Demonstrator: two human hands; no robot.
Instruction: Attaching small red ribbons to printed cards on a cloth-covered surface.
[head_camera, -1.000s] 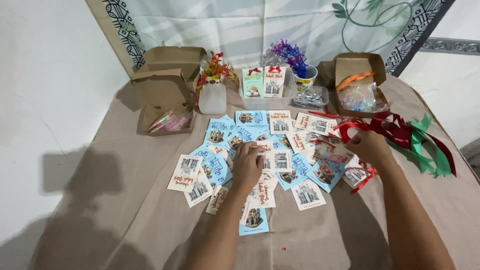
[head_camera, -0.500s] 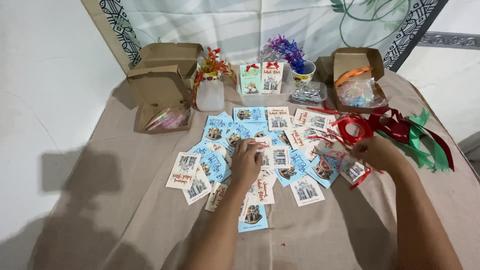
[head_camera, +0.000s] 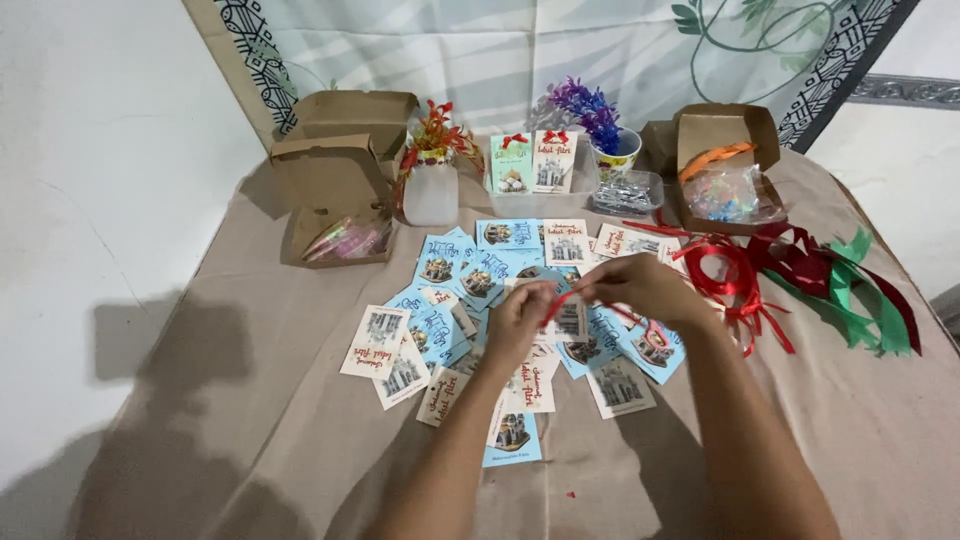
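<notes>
My left hand (head_camera: 521, 318) and my right hand (head_camera: 643, 288) meet above a scatter of small printed cards (head_camera: 440, 325), blue and white, lying on the beige tablecloth (head_camera: 250, 400). Between the fingertips of both hands runs a thin red ribbon strip (head_camera: 558, 305), pinched at each end. Scissors with a red handle (head_camera: 655, 333) lie on the cards just under my right wrist. A heap of red ribbon (head_camera: 735, 275) sits to the right of my right hand.
Two open brown boxes (head_camera: 335, 190) stand at the back left, one holding pink items. A white vase with red flowers (head_camera: 432, 180), two upright cards (head_camera: 532, 162), a cup of purple flowers (head_camera: 600, 125), a clear tub (head_camera: 628, 192), another brown box (head_camera: 725, 165) and green ribbons (head_camera: 855, 290) line the back and right.
My right hand has come left from the red ribbon heap to the middle, bringing a red strip. My left hand rose off the cards and took the strip's other end.
</notes>
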